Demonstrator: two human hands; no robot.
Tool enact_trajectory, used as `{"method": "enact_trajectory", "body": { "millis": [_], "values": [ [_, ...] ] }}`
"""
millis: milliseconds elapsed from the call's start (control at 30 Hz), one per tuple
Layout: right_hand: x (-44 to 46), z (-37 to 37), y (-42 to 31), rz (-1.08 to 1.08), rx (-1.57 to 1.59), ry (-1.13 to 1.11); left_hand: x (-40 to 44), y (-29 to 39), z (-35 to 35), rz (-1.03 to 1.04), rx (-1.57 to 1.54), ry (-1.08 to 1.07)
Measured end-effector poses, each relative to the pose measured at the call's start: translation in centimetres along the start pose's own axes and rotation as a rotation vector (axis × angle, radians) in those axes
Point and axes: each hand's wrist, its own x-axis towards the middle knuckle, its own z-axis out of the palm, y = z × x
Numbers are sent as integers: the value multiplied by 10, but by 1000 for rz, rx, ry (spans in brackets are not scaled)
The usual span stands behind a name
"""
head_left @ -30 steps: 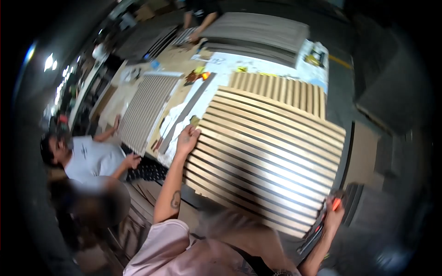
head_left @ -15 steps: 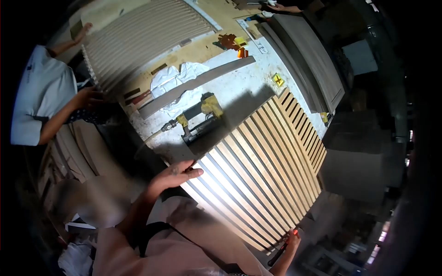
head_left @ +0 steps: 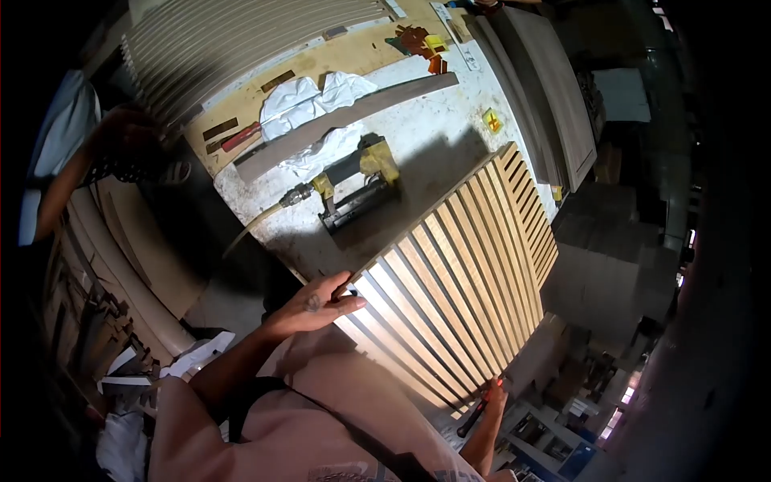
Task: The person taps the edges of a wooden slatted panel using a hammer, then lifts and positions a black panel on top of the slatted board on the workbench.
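A curved panel of light wooden slats (head_left: 450, 265) with dark gaps between them leans at the front of the workbench. My left hand (head_left: 320, 305) grips its near left edge, thumb over the slats and fingers around the side. At the lower right corner, my right hand (head_left: 496, 394) is closed around a tool with a black and red handle (head_left: 474, 418); its working end is hidden, so I cannot tell its kind. Behind the panel, a yellow and black air nailer (head_left: 357, 185) lies on the white bench top (head_left: 434, 112), its hose running off to the left.
A long curved grey strip (head_left: 345, 124) and crumpled white sheets (head_left: 309, 104) lie beyond the nailer, beside a red-handled tool (head_left: 241, 136). Farther back is a grey slatted panel (head_left: 241, 48). Stacked dark panels (head_left: 554, 96) stand right. A co-worker's arm (head_left: 88, 153) is at left.
My view has shifted, and the panel appears slightly turned, its lower right corner higher in view. Both my hands keep their hold. The co-worker has moved left, partly out of view.
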Motion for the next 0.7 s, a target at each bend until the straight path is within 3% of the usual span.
{"method": "enact_trajectory", "body": {
  "millis": [233,367,500,633,667,700],
  "values": [
    [-1,1,9,4,30,22,-14,6,4,66,45,55],
    [13,-7,26,3,9,3,-13,14,-3,-67,186,-13],
    [12,-6,23,-2,-14,22,-13,25,-7,-97,204,-46],
    [-1,0,9,-91,-55,42,4,21,-27,-61,432,-216],
    [2,0,11,-69,-50,42,16,17,-30,50,466,-83],
    [8,-3,14,-44,-43,41,33,42,-33,-8,390,-31]
  ]
}}
